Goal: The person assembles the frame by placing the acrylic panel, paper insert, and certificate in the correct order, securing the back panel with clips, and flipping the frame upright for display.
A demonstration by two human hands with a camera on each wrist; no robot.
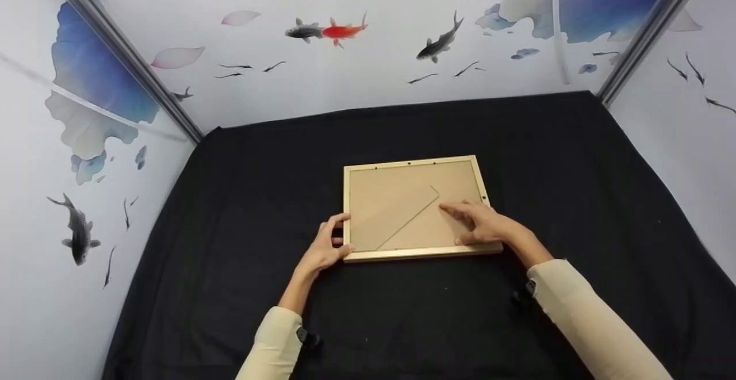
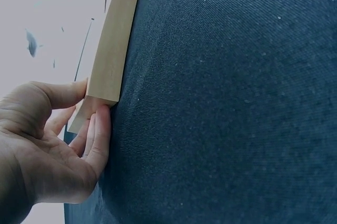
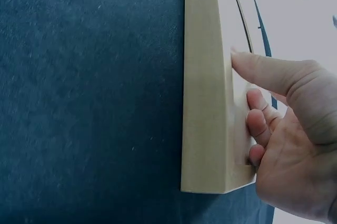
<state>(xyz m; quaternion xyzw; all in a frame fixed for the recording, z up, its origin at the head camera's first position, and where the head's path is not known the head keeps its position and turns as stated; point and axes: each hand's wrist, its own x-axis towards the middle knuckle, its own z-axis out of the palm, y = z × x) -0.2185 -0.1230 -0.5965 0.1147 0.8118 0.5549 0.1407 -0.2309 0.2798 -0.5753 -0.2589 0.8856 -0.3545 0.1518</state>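
A light wooden picture frame (image 1: 420,253) lies back side up on a black cloth. Its brown backing board (image 1: 382,181) bears a slanted stand flap (image 1: 397,214), which lies flat. At the near left corner my left hand (image 1: 322,252) grips the frame, thumb on top and fingers along the outer side; the left wrist view shows this hand (image 2: 58,140) pinching the wooden corner (image 2: 105,77). Over the right part of the board, my right hand (image 1: 487,225) rests with loosely bent fingers. In the right wrist view its thumb touches the inner edge of the near rail (image 3: 202,103).
The black cloth (image 1: 259,196) spreads around the frame on all sides. White panels (image 1: 368,69) printed with fish and leaves stand at the back, left and right, joined by grey metal posts (image 1: 132,64). Small dark fasteners sit along the frame's inner edge.
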